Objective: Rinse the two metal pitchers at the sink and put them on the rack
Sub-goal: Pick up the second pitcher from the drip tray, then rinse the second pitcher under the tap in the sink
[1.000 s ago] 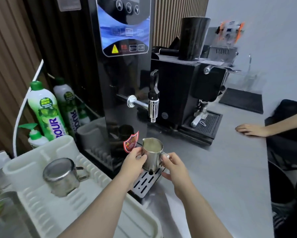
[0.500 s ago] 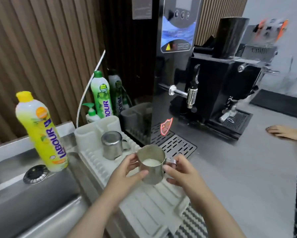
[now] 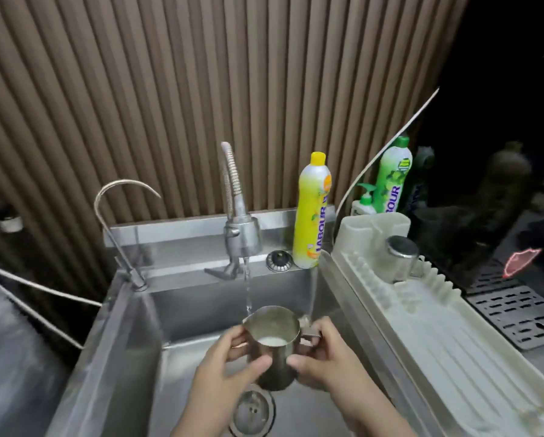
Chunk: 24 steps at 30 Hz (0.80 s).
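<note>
At the sink (image 3: 132, 342), I have the pitcher (image 3: 272, 345) held upright over the basin, right above the drain (image 3: 253, 411), with a thin stream of water from the tap (image 3: 240, 234) at 12 o'clock falling just past its far rim. My left hand (image 3: 229, 364) wraps the steel body from 9 o'clock, its grip closed on the wall; my right hand (image 3: 324, 354) comes in from 3 o'clock, its grip closed around the handle side and lower body.

A little white liquid sits in the bottom, so I judge the pitcher light, stiff and unlikely to dent. Wet polished steel should be slippery, though, and I reckon the handle is the surer hold while the other palm steadies the wall.

Working across: a thin curved spout (image 3: 122, 197) stands at the basin's far left corner, well apart from my hands. Behind the tap, a yellow soap bottle (image 3: 311, 212) stands on the back ledge beside a round black knob (image 3: 278, 261). To the right, the white rack (image 3: 437, 326) lies just beside the sink, and the second pitcher (image 3: 400, 258) already rests upside down at its far end, near a green bottle (image 3: 390, 178) and a small pump bottle (image 3: 363, 205). Past it on the desk sits a metal grate (image 3: 516, 310).

The sink's right wall and the rack's raised rim stand between this pitcher and its resting place; the near ribs look free.
</note>
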Each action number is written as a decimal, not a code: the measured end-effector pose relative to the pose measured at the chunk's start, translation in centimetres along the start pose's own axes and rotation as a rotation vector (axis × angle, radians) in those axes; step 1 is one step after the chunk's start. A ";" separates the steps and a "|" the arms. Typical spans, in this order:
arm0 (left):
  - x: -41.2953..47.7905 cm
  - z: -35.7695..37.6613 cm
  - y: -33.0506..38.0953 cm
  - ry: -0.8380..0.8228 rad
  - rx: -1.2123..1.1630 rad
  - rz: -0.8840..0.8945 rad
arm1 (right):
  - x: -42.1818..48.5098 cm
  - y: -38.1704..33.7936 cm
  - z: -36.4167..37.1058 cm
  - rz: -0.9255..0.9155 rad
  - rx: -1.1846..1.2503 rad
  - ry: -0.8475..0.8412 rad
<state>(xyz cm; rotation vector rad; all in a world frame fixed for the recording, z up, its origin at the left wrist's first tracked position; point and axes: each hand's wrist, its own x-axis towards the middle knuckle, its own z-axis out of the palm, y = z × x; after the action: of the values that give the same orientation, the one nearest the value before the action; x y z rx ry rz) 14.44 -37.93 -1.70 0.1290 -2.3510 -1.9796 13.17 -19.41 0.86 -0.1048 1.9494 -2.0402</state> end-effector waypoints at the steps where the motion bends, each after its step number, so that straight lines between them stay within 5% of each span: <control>1: 0.2 -1.0 0.0 0.026 -0.009 -0.007 | 0.7 -0.2 1.0 0.016 0.002 -0.019; 24: 4.5 -1.9 3.9 0.111 -0.282 -0.003 | 7.8 -3.6 2.3 -0.069 0.107 -0.075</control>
<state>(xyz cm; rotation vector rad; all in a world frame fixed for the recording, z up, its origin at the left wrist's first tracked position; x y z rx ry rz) 10.12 -39.61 2.41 0.2194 -1.9836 -2.2165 5.75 -23.70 3.29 -0.2237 1.8116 -2.1474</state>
